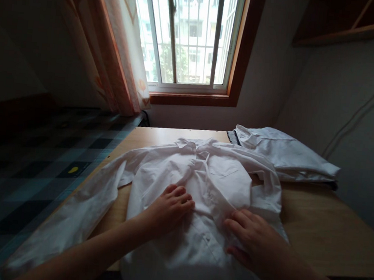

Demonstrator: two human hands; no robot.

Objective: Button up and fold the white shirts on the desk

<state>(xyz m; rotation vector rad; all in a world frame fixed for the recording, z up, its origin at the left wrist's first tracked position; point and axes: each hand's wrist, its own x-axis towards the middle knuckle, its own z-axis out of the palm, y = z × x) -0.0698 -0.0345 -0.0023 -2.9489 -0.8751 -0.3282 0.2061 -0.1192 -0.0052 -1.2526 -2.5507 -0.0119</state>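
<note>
A white long-sleeved shirt (pixel 181 255) lies front up on the wooden table, its collar toward the window and its button front creased. Its left-side sleeve spreads down along the table edge; the other sleeve is bent at the right. My left hand (pixel 175 205) is on the shirt's middle beside the button strip, fingers curled and closed on the cloth. To the right of the strip, my right hand (pixel 250 236) rests on the shirt front, its fingers laid over the fabric and the thumb apart.
On the wooden table (pixel 318 225), folded white garments (pixel 282 150) lie in a stack at the back right, with something dark beneath. A bed with a checked cover (pixel 44 165) adjoins on the left. Behind stand a window (pixel 193 33) and a curtain (pixel 116 52).
</note>
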